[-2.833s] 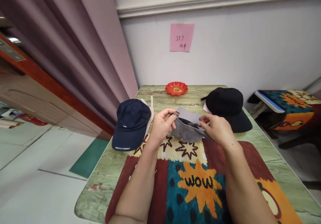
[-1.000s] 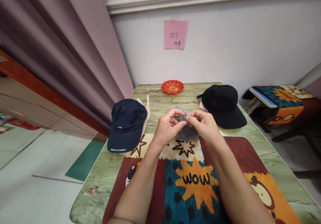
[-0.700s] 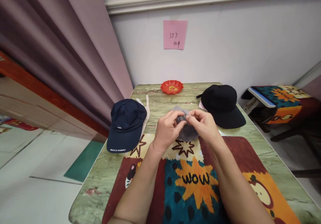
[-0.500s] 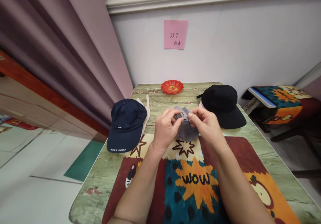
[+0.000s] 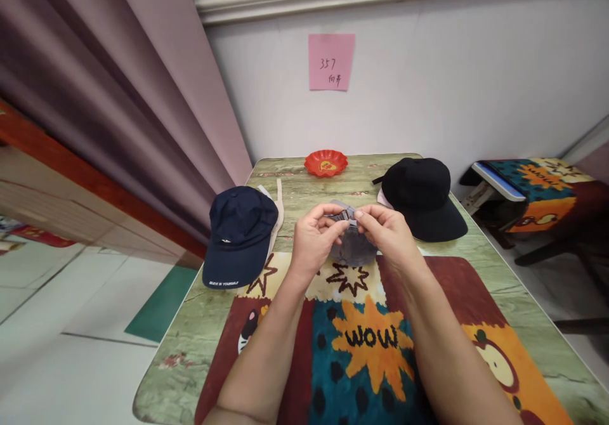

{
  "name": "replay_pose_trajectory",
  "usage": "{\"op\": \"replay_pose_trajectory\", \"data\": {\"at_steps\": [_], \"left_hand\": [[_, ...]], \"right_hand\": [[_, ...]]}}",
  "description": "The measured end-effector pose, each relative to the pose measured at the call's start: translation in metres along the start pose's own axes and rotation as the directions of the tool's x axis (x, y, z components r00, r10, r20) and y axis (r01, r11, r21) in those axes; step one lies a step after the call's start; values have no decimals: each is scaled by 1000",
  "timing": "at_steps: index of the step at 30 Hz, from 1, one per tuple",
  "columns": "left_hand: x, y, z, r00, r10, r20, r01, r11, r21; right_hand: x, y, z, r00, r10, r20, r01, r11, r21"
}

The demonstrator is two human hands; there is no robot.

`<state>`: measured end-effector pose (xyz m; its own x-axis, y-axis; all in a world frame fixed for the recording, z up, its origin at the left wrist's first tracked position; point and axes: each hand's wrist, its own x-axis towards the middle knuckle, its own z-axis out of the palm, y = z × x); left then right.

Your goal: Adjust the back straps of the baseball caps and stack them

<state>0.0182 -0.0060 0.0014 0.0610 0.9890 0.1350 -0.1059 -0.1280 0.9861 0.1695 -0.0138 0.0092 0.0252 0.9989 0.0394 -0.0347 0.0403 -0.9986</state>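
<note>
A grey cap (image 5: 354, 252) sits between my hands at the table's middle, mostly hidden behind them. My left hand (image 5: 314, 231) pinches the buckle side of its back strap, where a small dark buckle (image 5: 345, 214) shows at the fingertips. Opposite it, my right hand (image 5: 387, 225) grips the grey strap (image 5: 352, 212) between thumb and forefinger. The fingertips of both hands are close together. Whether the strap runs through the buckle is too small to tell.
Left of my hands lies a navy cap (image 5: 242, 222) with a loose pale strap. A black cap (image 5: 419, 190) lies to the right. Behind stands a red scalloped dish (image 5: 326, 163). A colourful mat (image 5: 371, 361) covers the table's front. The wall holds a pink note (image 5: 332, 62).
The strap and buckle have tilted, and my right fingers have shifted slightly left toward the buckle. Both hands still hold the cap's strap. The caps on either side have not moved.
</note>
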Motion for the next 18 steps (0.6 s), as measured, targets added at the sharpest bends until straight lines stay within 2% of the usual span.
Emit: {"op": "replay_pose_trajectory", "data": {"at_steps": [9, 18], "left_hand": [[1, -4, 0, 1000, -14, 8, 15, 998, -62], [0, 6, -8, 991, -40, 127, 43, 999, -22]], "right_hand": [[-2, -2, 1, 995, 74, 67, -75, 997, 10], [-2, -4, -6, 989, 36, 147, -28, 998, -52]]}}
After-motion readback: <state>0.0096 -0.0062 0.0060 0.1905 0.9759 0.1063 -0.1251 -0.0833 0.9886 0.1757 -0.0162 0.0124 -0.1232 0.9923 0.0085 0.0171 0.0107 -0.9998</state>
